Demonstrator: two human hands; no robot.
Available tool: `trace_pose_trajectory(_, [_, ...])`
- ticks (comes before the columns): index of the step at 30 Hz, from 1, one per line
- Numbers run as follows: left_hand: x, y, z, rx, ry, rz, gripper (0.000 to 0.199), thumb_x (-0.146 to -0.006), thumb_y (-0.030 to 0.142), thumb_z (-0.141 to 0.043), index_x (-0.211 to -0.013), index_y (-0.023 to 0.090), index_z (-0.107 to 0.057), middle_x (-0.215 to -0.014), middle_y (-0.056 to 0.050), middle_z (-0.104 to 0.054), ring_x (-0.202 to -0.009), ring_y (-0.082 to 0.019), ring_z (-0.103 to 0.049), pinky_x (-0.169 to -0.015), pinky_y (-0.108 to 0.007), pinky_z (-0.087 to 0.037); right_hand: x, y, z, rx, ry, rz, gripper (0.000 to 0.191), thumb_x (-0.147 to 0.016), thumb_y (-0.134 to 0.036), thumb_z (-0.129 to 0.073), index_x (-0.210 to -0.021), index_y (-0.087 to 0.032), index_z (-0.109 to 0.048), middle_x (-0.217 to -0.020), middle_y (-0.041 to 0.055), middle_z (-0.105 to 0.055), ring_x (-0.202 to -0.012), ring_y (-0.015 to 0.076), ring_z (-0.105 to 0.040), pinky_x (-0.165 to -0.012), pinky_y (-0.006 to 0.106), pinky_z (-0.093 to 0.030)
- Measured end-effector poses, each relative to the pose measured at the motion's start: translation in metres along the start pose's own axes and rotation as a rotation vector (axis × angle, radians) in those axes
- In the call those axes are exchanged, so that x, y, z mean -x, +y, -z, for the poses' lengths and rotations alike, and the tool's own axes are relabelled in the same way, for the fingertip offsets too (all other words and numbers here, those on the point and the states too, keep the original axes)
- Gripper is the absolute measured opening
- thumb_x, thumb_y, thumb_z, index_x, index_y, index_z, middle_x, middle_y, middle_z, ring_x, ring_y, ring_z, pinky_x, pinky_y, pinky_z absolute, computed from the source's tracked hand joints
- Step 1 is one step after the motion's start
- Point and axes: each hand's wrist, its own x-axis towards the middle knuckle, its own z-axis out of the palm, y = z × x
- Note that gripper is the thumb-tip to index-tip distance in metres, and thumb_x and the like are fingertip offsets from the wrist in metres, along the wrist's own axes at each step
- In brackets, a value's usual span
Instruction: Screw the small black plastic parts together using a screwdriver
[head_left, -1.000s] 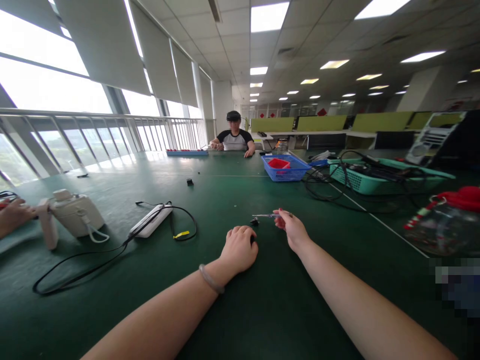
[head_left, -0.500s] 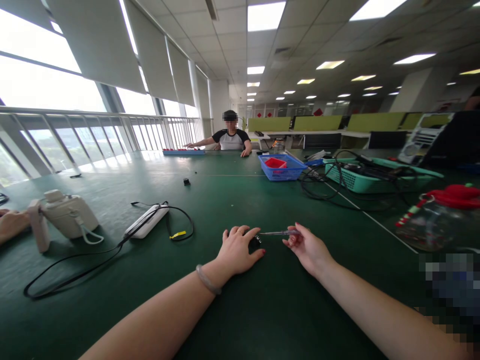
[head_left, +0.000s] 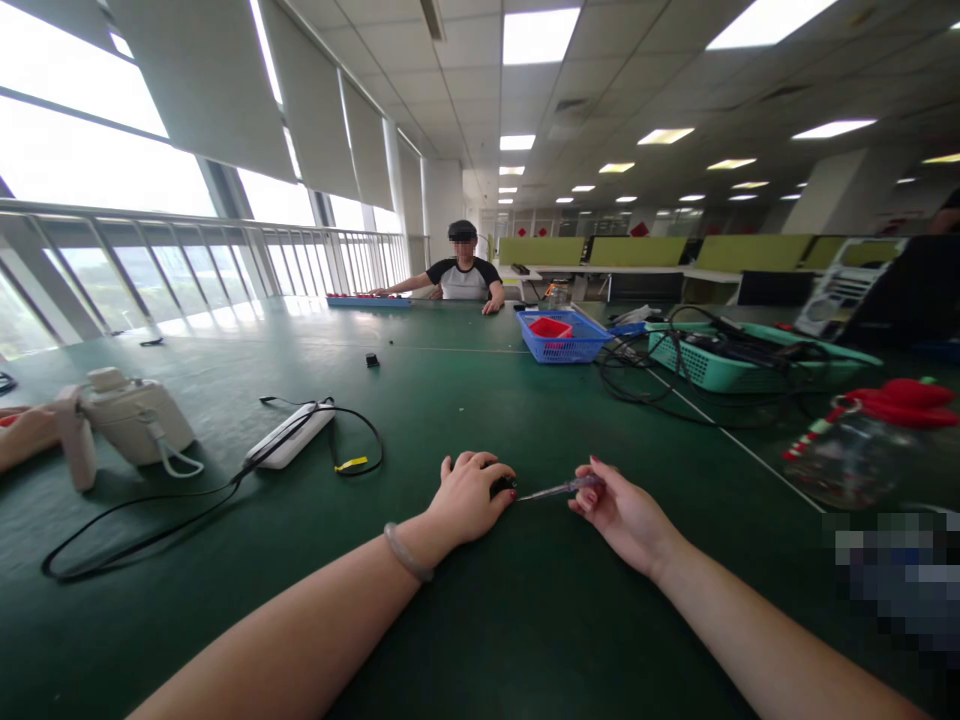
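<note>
- The left hand point(head_left: 469, 497) pinched a small black part point(head_left: 502, 485), well in from the table's point(head_left: 480, 620) far edge.
- The right hand point(head_left: 619, 508) gripped a screwdriver point(head_left: 559, 489), its tip near the left thumb.
- A blue basket point(head_left: 568, 350) sat farther off.

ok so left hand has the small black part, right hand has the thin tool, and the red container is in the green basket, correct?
No: head view shows the red container in the blue basket, not the green basket. Rest stands: left hand has the small black part, right hand has the thin tool.
</note>
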Motion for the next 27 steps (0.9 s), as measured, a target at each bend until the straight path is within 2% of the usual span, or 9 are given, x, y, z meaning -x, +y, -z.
trace_pose_trajectory(10, [0.0001, 0.0001, 0.001, -0.004, -0.019, 0.0, 0.033, -0.09, 0.054, -0.045, -0.115, 0.038, -0.06, -0.131, -0.003, -0.053, -0.128, -0.03, -0.04, -0.107, -0.067, -0.021, 0.0005, -0.0019, -0.0026, -0.021, 0.007, -0.025, 0.027, -0.094, -0.028, -0.053, -0.076, -0.015, -0.069, -0.056, -0.0018, -0.048, -0.054, 0.0099, -0.048, -0.069, 0.03, -0.054])
trace_pose_trajectory(15, [0.0004, 0.0018, 0.0022, 0.002, -0.016, 0.006, 0.035, -0.089, 0.056, -0.045, -0.109, 0.033, -0.06, -0.129, -0.003, -0.054, -0.127, -0.03, -0.041, -0.108, -0.066, -0.021, 0.0, -0.0021, -0.0012, -0.01, -0.009, -0.031, 0.024, -0.092, -0.029, -0.056, -0.077, -0.016, -0.069, -0.057, -0.0021, -0.048, -0.055, 0.0102, -0.048, -0.07, 0.031, -0.055])
trace_pose_trajectory(27, [-0.0014, 0.0049, 0.0006, -0.001, -0.018, 0.044, 0.027, -0.093, 0.046, -0.043, -0.104, 0.028, -0.059, -0.127, -0.003, -0.056, -0.125, -0.027, -0.042, -0.109, -0.061, -0.021, 0.0041, -0.0037, -0.0052, -0.002, -0.003, -0.029, 0.023, -0.09, -0.029, -0.058, -0.075, -0.016, -0.069, -0.056, -0.0021, -0.048, -0.054, 0.0111, -0.05, -0.07, 0.03, -0.054])
